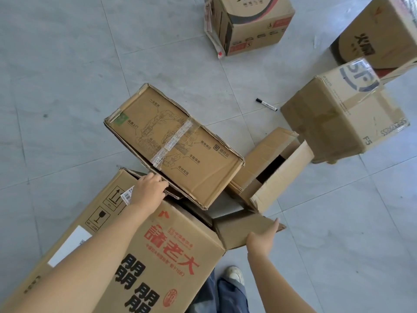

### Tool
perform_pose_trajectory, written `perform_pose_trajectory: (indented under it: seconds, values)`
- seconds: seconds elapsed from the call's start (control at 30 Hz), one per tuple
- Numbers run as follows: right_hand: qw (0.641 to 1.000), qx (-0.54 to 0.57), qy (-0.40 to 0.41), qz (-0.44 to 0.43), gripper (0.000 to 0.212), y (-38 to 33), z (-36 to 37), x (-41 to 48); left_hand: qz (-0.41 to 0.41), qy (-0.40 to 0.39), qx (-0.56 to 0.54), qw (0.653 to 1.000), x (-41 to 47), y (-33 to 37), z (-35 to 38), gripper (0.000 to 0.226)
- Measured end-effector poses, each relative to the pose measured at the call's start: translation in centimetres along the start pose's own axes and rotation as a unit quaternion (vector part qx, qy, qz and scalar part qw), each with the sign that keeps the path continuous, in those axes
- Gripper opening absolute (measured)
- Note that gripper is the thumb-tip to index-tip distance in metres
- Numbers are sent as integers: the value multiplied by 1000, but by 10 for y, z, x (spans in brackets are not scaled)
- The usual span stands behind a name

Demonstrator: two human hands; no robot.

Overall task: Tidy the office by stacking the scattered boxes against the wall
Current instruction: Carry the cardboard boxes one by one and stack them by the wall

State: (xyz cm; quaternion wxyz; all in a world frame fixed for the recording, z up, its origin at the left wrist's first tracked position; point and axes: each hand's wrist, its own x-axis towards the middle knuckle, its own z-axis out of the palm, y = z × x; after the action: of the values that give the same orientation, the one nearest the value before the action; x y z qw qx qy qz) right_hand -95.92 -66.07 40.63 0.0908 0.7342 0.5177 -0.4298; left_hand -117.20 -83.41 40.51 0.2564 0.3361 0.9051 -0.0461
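A large cardboard box (171,263) with red and black print fills the lower left, its top flaps open. A flatter taped box (180,143) sits tilted on its open top. My left hand (150,190) grips the lower edge of that taped box at the large box's rim. My right hand (261,238) holds an open flap (239,229) of the large box, fingers under it and thumb on top. A small open box (275,168) lies on the floor just beyond.
On the grey tiled floor, a taped SF box (345,123) stands at right, a printed box (252,23) at top centre and another (381,35) at top right. A black marker (266,104) lies between them. My shoe (234,275) shows at the bottom.
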Motion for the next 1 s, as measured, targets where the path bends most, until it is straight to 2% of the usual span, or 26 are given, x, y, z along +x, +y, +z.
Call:
perform_pose_trajectory:
  seconds: [0.03, 0.1, 0.33, 0.5, 0.6, 0.67, 0.73, 0.77, 0.87, 1.0]
  values:
    - [1000, -9, 5, -13, 90, 6, -1, -7, 30, 27, 8, 999, -7, 3, -3, 16]
    - [999, -32, 8, -35, 91, 17, -7, -24, 80, 68, 28, 994, -24, -1, 1, 34]
    - [996, -59, 19, -61, 88, 65, -29, -102, 122, 133, 72, 981, -107, -5, 5, 36]
    - [981, -130, -11, -141, 103, 110, -54, -137, 168, 293, 50, 940, -168, 8, 22, 21]
    - [988, -93, -17, -120, 88, 127, -74, -141, 161, 327, 71, 928, -206, 26, 23, 22]
    - [994, -39, -23, -104, 60, 137, -89, -143, 132, 361, 69, 921, -233, 34, 26, 18]
    - [992, -43, -42, -110, 29, 150, -103, -151, 97, 395, 50, 912, -259, 42, 27, 18]
    - [991, -46, -49, -119, 26, 157, -110, -156, 88, 410, 45, 907, -271, 47, 27, 19]
    - [987, -39, -60, -142, 36, 183, -129, -175, 76, 438, 50, 894, -305, 69, 20, 12]
    - [984, -32, -39, -168, 39, 210, -162, -189, 69, 478, 24, 875, -335, 94, 8, 5]
